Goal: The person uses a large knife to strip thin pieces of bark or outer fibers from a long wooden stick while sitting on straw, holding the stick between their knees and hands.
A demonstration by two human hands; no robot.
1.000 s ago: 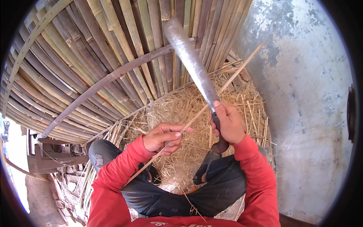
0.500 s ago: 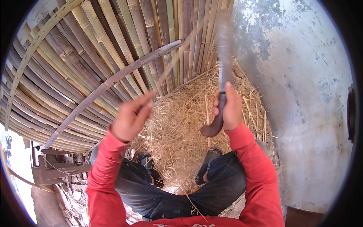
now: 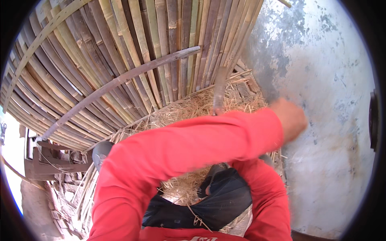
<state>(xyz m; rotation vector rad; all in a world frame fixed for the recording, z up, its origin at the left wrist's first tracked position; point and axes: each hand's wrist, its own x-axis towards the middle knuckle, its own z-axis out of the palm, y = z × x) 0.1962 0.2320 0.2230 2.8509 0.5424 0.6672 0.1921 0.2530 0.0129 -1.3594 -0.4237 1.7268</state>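
My left arm reaches across my body to the right, its red sleeve covering much of the middle. Blurred by motion, my left hand (image 3: 290, 121) is out in front of the grey wall; its fingers are too smeared to read, and no strip shows in it. Behind that sleeve my right hand is hidden. Above the sleeve rises the blade of a machete (image 3: 219, 90), pointing away from me, its handle out of sight. The blade still stands up from where my right hand grips it.
A panel of split bamboo slats (image 3: 161, 48) with a cross strip (image 3: 120, 79) leans at the left and front. Straw and shavings (image 3: 181, 186) cover the ground between my legs. A weathered wall (image 3: 329, 120) closes the right side. A pale stick end (image 3: 284, 3) shows at the top edge.
My left hand has swung from left of centre across to the right, over my right arm. The thin strip it held no longer shows there. The machete has moved lower and slightly left.
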